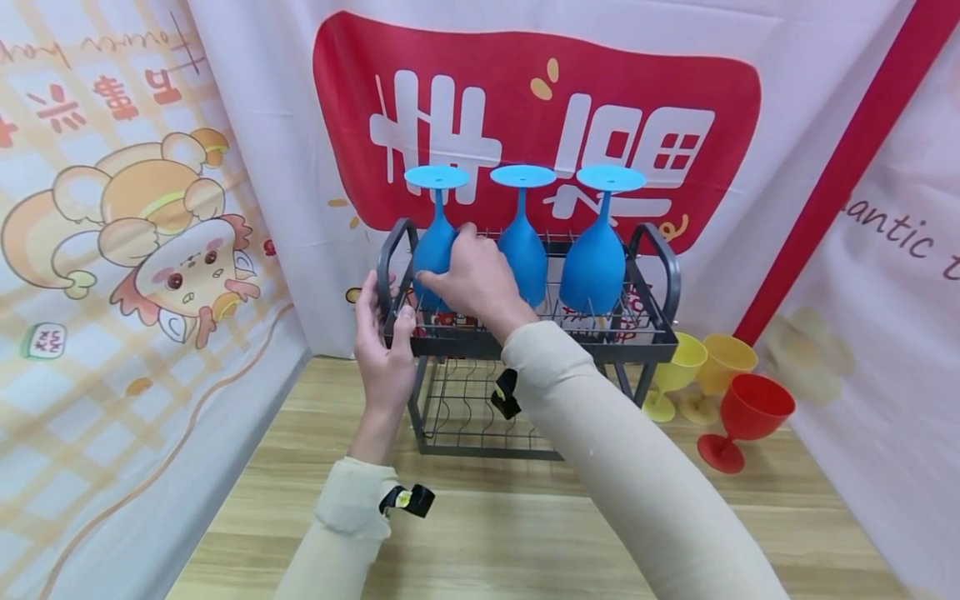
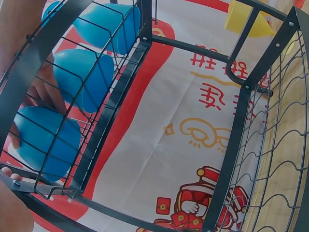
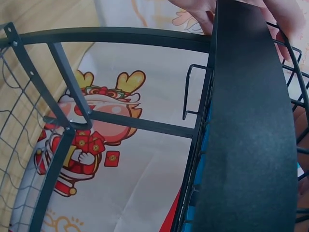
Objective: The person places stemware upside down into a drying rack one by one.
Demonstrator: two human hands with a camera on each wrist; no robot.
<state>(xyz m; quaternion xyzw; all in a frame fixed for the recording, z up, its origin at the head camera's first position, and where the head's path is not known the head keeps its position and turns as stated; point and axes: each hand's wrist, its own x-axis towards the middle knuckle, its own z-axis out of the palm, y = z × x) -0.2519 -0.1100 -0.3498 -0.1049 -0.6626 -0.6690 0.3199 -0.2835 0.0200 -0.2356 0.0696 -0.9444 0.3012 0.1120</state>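
Observation:
Three blue goblets stand upside down in a row on the upper tier of a dark metal dish rack (image 1: 465, 346). My right hand (image 1: 483, 275) grips the bowl of the left goblet (image 1: 435, 242), thumb on its near side. Beside that hand are the middle goblet (image 1: 525, 258) and, farther along, the right goblet (image 1: 592, 271). At the rack's left end, my left hand (image 1: 386, 354) holds the corner, its thumb at the front and fingers around the outer side. From below, the left wrist view shows the gripped goblet (image 2: 48, 140) behind the basket wires.
Two yellow goblets (image 1: 727, 362) and a red goblet (image 1: 757, 408) stand upright on the wooden table (image 1: 465, 525), right of the rack. The rack's lower tier (image 1: 480, 408) has wavy wires. Printed cloth (image 1: 247, 75) hangs behind and at both sides.

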